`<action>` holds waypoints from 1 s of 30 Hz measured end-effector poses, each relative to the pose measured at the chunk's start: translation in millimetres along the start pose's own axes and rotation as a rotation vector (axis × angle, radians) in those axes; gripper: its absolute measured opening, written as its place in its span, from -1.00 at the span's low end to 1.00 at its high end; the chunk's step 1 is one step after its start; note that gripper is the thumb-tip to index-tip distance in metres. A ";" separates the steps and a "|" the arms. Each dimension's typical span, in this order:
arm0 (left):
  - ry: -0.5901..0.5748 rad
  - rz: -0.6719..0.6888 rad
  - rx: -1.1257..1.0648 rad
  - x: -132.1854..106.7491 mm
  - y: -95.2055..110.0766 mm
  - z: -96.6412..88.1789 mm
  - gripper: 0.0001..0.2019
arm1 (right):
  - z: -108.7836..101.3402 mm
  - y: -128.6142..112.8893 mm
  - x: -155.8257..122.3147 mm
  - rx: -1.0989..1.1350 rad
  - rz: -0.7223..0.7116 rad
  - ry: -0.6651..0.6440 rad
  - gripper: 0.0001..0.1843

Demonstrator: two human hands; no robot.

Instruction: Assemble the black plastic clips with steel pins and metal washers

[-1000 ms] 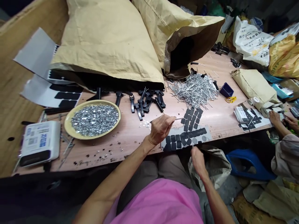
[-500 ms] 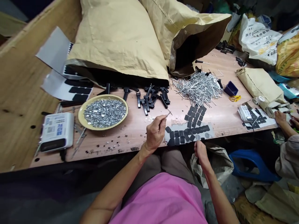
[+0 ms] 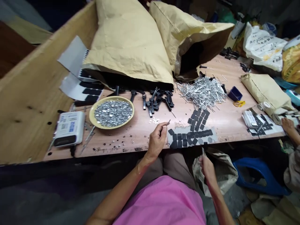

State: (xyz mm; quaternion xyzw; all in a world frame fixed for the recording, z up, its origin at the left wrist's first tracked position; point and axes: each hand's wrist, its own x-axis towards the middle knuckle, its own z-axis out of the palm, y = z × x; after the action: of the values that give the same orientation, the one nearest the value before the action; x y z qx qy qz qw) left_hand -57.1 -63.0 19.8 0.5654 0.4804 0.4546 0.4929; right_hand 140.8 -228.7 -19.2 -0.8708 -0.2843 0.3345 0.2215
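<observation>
My left hand (image 3: 157,139) is closed in a pinch above the table's front edge, holding a short thin metal pin (image 3: 168,122) by one end. Beside it lies a grey backing sheet (image 3: 213,136) with rows of black adhesive pads (image 3: 189,135). More pads (image 3: 198,120) extend behind it. My right hand (image 3: 207,168) is lower, below the table edge, with its fingers closed. A slim greyish piece (image 3: 203,151) sticks up from it, too small to name. Under that hand is an open sack (image 3: 226,178).
Behind my hands lie black plastic parts (image 3: 152,101), small white washers (image 3: 154,120) and a heap of metal pins (image 3: 202,92). At left are a bowl (image 3: 93,124) of metal washers and a white box (image 3: 70,128). Large paper sacks (image 3: 131,40) stand behind. Another person's hand (image 3: 288,125) is at right.
My right hand has dropped lower and now shows a slim piece sticking up from it. My left hand has moved slightly down with the pin. The view has shifted.
</observation>
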 end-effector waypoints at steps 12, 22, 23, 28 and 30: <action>0.004 -0.647 -0.528 -12.1 -30.4 -15.6 -0.69 | -46.5 45.1 39.1 -0.389 -0.165 0.356 -0.39; 0.118 -0.705 -0.522 -11.8 -34.8 -33.1 -0.49 | 105.9 -154.4 69.2 -0.312 -0.970 0.023 -0.61; 0.117 -0.709 -0.518 -11.5 -34.2 -34.3 -0.47 | 113.5 -159.1 71.6 -0.380 -0.960 0.033 -0.64; 0.093 -0.726 -0.488 -8.0 -33.0 -37.7 -0.47 | 120.1 -171.5 76.0 -0.570 -0.932 0.012 -0.75; 0.080 -0.731 -0.479 -6.4 -32.7 -38.3 -0.47 | 118.3 -175.5 76.5 -0.563 -0.945 -0.021 -0.79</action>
State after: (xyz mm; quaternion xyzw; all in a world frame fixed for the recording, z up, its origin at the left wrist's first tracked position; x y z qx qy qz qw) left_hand -98.8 -63.0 -9.1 0.2099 0.5485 0.3703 0.7197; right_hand 43.1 -26.4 -33.3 -0.6706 -0.7250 0.1184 0.1033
